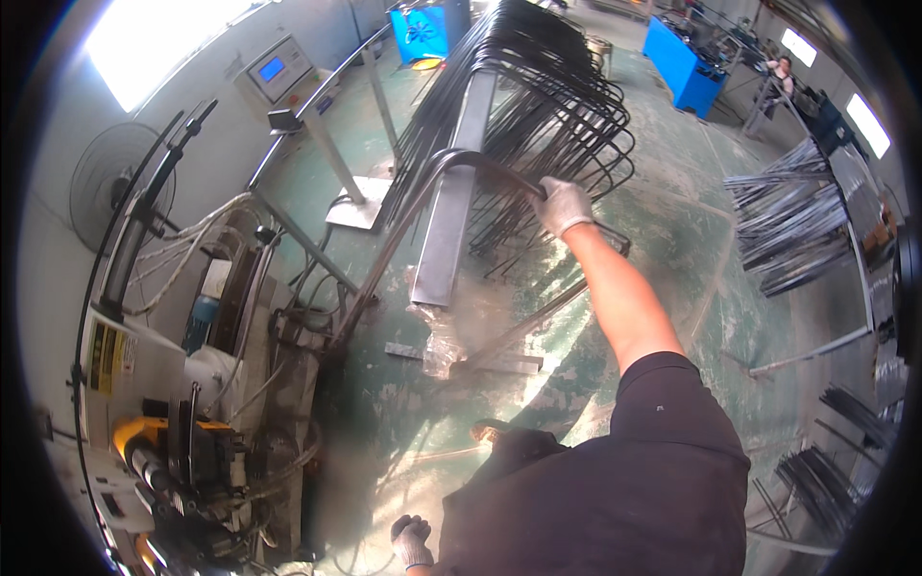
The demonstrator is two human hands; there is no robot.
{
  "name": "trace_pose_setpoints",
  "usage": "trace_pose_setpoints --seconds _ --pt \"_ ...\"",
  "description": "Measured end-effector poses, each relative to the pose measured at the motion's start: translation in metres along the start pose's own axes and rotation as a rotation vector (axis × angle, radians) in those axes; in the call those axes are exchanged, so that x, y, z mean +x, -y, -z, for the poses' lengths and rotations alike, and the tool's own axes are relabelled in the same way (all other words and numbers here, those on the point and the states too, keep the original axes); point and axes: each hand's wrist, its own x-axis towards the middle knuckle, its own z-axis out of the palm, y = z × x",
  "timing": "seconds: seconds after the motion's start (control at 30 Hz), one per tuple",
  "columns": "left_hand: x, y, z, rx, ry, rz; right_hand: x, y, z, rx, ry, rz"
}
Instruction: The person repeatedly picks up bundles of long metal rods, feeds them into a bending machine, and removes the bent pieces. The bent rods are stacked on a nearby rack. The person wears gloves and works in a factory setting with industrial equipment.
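Observation:
A bent dark metal tube hangs over the near part of a grey steel beam. One leg slopes down toward the machine on the left, and another slants down past the right side of the beam. My right hand, in a pale work glove, is closed round the tube just right of the beam. Low in the view, beside my dark clothing, my left hand is gloved, with its fingers curled and nothing visible in them. Farther along the beam hang several similar bent tubes in a dense bundle.
A machine with hoses and a yellow-and-black part stands close on the left. Behind it are a fan and a control box. Racked metal rods line the right. A person is at the far right.

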Motion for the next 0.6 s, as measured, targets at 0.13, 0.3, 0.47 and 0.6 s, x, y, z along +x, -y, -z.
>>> trace_pose_setpoints --seconds 0.13,0.3,0.47,0.6 --pt "-0.007 0.037 0.018 0.265 -0.027 0.05 0.03 -0.01 0.019 -0.114 0.052 -0.044" --pt "-0.024 0.058 0.01 0.454 -0.005 0.022 0.025 -0.007 0.021 -0.122 -0.341 0.235" --pt "-0.043 0.063 0.004 0.572 -0.014 -0.023 -0.013 0.019 -0.015 -0.193 -0.498 0.617" --pt "-0.064 0.08 0.013 0.652 -0.026 -0.087 0.07 0.021 -0.014 -0.163 -0.005 0.268"
